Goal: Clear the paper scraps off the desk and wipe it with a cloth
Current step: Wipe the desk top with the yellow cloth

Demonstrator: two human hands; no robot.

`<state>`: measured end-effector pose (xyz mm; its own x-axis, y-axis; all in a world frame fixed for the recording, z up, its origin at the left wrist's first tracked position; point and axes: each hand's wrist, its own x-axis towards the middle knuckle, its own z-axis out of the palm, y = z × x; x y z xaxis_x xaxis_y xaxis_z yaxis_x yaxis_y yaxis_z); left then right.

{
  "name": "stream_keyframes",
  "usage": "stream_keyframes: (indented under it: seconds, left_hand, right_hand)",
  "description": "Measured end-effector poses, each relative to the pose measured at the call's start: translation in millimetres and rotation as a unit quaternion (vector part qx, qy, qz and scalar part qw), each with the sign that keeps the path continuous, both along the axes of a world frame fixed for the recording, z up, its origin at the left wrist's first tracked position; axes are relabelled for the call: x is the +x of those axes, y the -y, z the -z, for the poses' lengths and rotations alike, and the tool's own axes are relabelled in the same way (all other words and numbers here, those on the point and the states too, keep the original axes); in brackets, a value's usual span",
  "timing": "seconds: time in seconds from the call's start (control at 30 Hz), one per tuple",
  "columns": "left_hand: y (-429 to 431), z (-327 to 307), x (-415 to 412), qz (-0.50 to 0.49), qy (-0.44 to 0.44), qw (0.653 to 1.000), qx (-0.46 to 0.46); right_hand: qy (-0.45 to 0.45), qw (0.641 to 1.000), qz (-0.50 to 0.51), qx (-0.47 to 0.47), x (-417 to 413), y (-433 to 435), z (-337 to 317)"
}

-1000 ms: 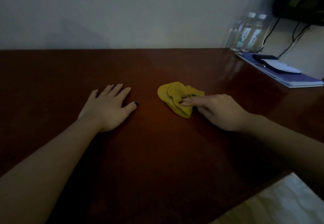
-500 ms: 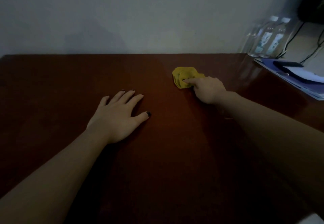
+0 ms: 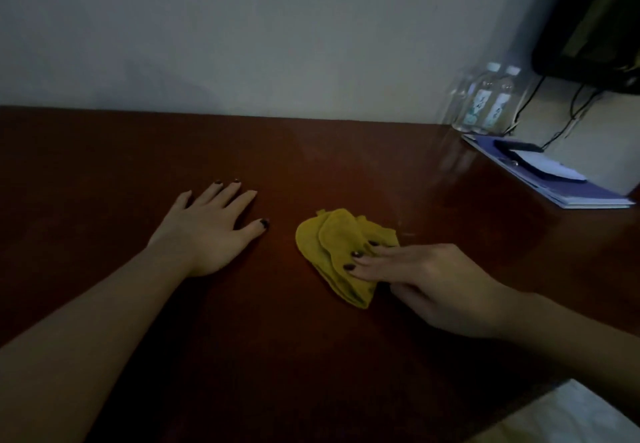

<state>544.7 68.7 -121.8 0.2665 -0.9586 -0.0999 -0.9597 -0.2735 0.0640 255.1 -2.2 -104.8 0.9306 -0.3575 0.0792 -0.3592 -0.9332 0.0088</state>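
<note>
Gleaming dark-red desk (image 3: 346, 356) under a pale wall (image 3: 277, 44), left hand (image 3: 207, 231) flat, right hand (image 3: 436, 283) straight-fingered atop yellow cloth (image 3: 329, 245).

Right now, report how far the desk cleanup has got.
Done: no paper scraps show on the dark desk. In hand: the right hand presses the yellow cloth onto the wood with straight fingers, while the left hand rests flat, apart from it. Left: the wiping itself. No streaks show how much is covered, and the end by the bottles and blue folder looks unreached.
</note>
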Motion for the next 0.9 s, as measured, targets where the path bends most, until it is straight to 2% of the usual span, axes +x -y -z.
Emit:
stream_keyframes:
  seconds: [0.07,0.13,0.23,0.33,0.5,0.63,0.77,0.9]
  left_hand:
    - [0.0,0.6,-0.7,-0.001,-0.001,1.000,0.000]
    - [0.8,1.5,-0.8,0.000,0.002,1.000,-0.002]
    - [1.6,2.0,-0.1,-0.001,0.004,1.000,-0.003]
    - [2.9,2.0,0.9,0.000,0.000,1.000,0.001]
    - [5.5,3.3,4.6,0.003,-0.008,1.000,-0.007]
    - [6.3,4.2,6.5,0.003,-0.013,1.000,-0.016]
    - [5.7,2.4,6.1,0.003,-0.021,1.000,-0.018]
    - [7.2,1.4,5.4,0.002,-0.024,0.999,-0.023]
  right_hand:
    - [-0.006,0.998,-0.036,-0.054,0.7,-2.3,0.0]
    - [-0.025,0.998,-0.032,-0.050,11.0,6.5,1.2]
    - [-0.043,0.999,0.011,-0.007,34.0,35.8,3.1]
    - [-0.028,0.998,0.048,-0.025,68.4,72.7,2.4]
    - [-0.086,0.979,0.178,-0.041,127.7,129.9,-6.3]
    - [-0.077,0.971,0.219,-0.051,157.5,160.4,0.0]
    - [-0.048,0.973,0.216,-0.068,159.6,151.6,2.8]
    - [-0.031,0.986,0.160,-0.031,136.1,114.9,-1.4]
